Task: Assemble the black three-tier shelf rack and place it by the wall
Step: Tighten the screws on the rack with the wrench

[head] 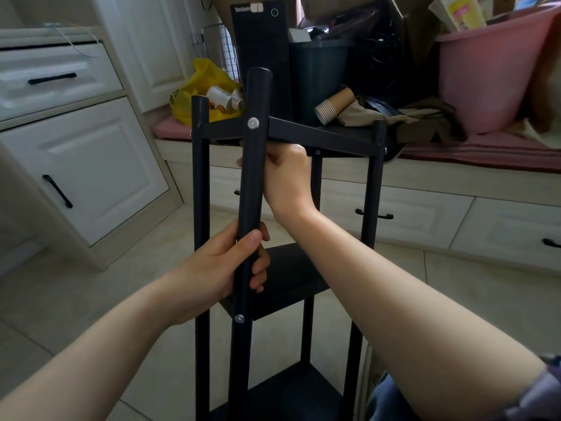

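2 hands: L (223, 264) grips post (254, 95), R (287, 177) prob.

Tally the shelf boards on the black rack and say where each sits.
3. The top shelf is just above the right hand; middle shelf behind and below the left hand; bottom shelf near the picture's lower edge. Both hands grip the front post. None looks hidden.

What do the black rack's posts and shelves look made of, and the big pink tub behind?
The front post: probably painted metal tube, matte black, round, with a shiny silver screw head. The top shelf: thin flat board, matte black; metal or coated wood, cannot tell. The pink tub: likely plastic, smooth, uniformly coloured with a rolled rim.
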